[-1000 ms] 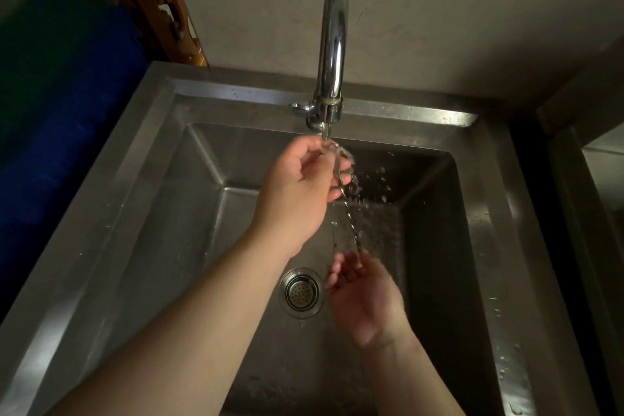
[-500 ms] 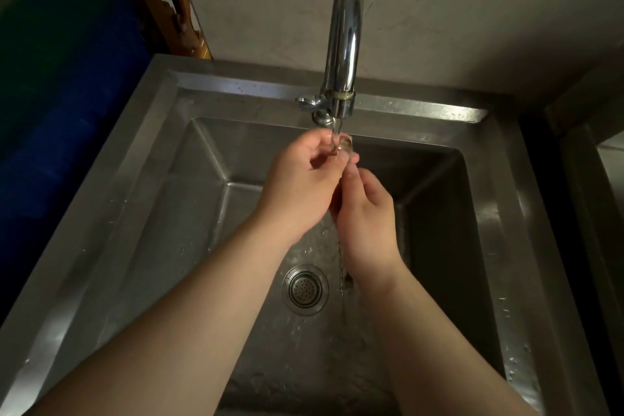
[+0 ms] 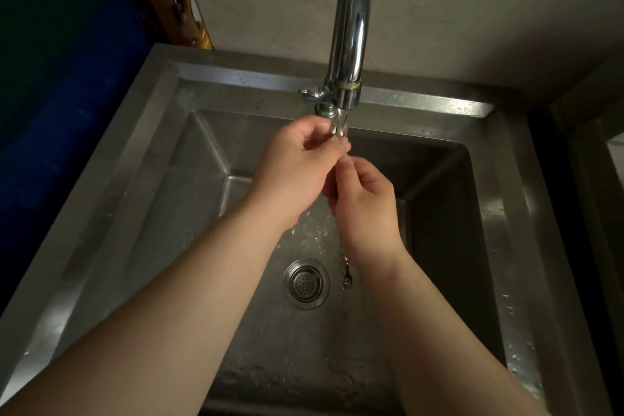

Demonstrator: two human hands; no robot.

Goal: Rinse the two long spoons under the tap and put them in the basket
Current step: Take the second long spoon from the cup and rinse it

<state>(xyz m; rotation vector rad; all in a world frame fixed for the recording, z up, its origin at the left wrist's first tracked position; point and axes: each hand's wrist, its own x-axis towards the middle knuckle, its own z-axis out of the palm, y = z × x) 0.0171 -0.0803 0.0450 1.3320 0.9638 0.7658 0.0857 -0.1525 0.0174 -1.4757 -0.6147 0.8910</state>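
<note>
Both hands up under the tap [image 3: 349, 44], water running over them; left hand [image 3: 297, 172] pinches the spoons' [image 3: 345, 267] top ends, right hand [image 3: 366, 199] just below wrapped round the handles, which hang down past the wrist beside the drain [image 3: 305, 284]

Kitchen or scullery wash station: deep stainless-steel sink [image 3: 499, 213] with strainer drain [image 3: 306, 284], chrome gooseneck tap [image 3: 351, 27], bare plaster wall [image 3: 472, 3].
</note>
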